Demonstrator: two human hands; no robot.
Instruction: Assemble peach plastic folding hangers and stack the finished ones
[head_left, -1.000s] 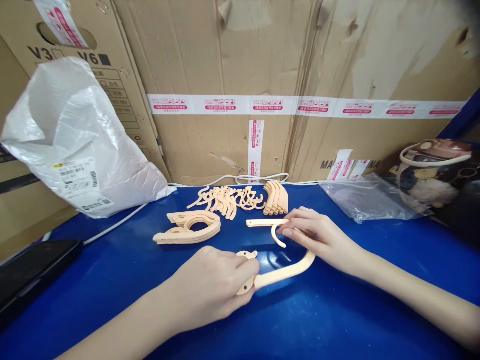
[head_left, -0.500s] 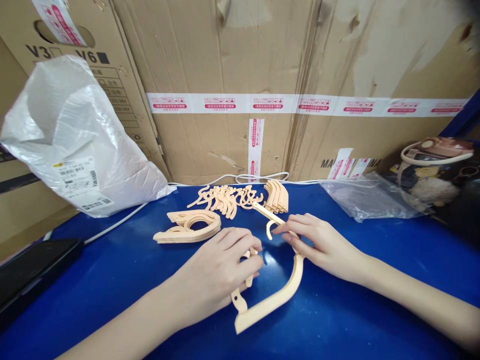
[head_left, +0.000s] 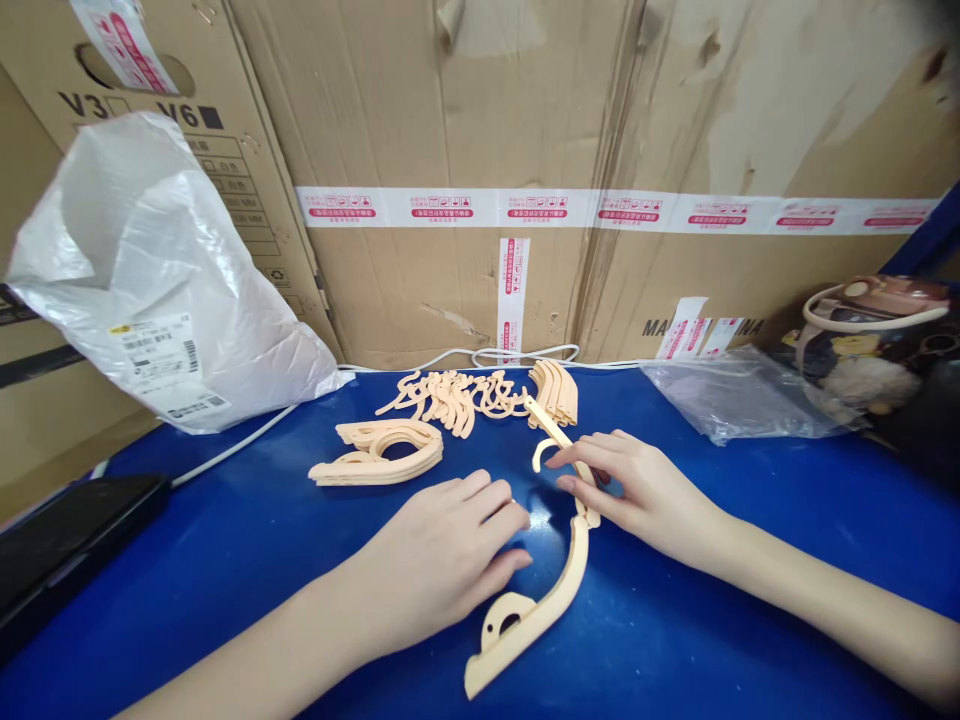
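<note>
My right hand (head_left: 630, 490) pinches a beige folding hanger (head_left: 562, 590) near its centre, with the fingers just behind the small hook (head_left: 543, 456). One curved arm of the hanger swings down toward me, a rounded piece with a small hole folded along its inner side. The other arm points away, toward the loose parts. My left hand (head_left: 457, 550) hovers left of the hanger, fingers loosely bent and apart, nothing visible in them. Beyond it lies a stack of folded hangers (head_left: 405, 466). Farther back are a pile of small hooks and curved pieces (head_left: 450, 398) and stacked hanger arms (head_left: 553, 392).
Cardboard boxes (head_left: 420, 290) wall off the back of the blue table (head_left: 720, 620). A white plastic parcel bag (head_left: 172, 290) leans at left, above a black phone (head_left: 75, 550). A clear plastic bag (head_left: 739, 395) and a dark pouch (head_left: 862, 350) sit at right. A white cable (head_left: 240, 448) runs behind.
My left hand has come off the hanger's near part. The rounded piece has folded in against the near arm, and that arm has swung slightly left and toward me. My right hand keeps its hold.
</note>
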